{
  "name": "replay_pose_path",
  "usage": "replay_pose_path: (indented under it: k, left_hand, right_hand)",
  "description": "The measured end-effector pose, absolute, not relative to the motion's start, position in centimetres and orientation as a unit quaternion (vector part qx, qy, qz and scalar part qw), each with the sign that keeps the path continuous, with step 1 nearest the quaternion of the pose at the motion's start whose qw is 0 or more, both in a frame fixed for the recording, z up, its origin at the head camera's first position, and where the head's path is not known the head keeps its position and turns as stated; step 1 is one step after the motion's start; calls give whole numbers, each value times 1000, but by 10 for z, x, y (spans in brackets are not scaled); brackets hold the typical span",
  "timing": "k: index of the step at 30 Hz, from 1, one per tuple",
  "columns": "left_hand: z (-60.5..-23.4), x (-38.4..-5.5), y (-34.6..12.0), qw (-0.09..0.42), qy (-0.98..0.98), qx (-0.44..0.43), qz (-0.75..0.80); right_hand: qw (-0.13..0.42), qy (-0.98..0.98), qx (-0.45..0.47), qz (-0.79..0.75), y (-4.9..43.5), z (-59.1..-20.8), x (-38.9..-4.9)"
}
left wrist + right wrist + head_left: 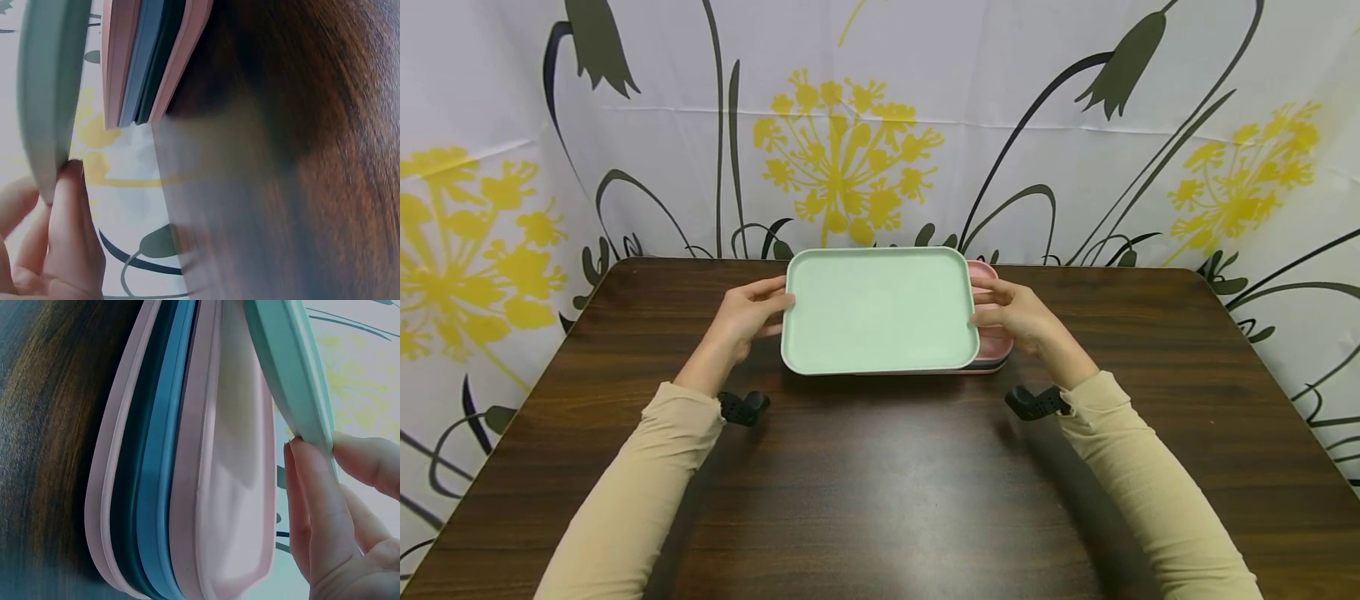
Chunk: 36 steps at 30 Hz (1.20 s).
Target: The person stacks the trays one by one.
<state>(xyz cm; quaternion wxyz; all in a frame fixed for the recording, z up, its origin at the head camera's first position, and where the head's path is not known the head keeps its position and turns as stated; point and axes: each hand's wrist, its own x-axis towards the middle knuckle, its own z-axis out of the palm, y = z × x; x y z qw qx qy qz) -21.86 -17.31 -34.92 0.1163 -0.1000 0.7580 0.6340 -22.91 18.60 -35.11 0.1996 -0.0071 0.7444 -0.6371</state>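
A mint green tray is held level above a stack of trays, with both hands at its short ends. My left hand pinches its left end, the thumb and fingers on either side of the rim in the left wrist view. The right hand grips the opposite end the same way, and its fingertips show at the edge. Below, the stack has a pink tray on top, then a blue tray, a dark green tray and another pink tray. The green tray hides most of it.
The stack stands on a dark brown wooden table, toward its far edge. Behind the table hangs a white cloth with yellow and grey-green flowers. A black wrist strap with a camera sits on each wrist.
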Motion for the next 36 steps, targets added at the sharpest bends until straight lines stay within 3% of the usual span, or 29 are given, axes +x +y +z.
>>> replay_pose_path:
  k: [11,36]
  left_hand:
    - [-346,-220,-176,187,760,-32,621]
    - [-350,-229,-145,137,730,-62,667]
  right_hand:
    - [175,749,9,-639,190,-349,-230]
    - [154,745,56,-647,210,-347,-232]
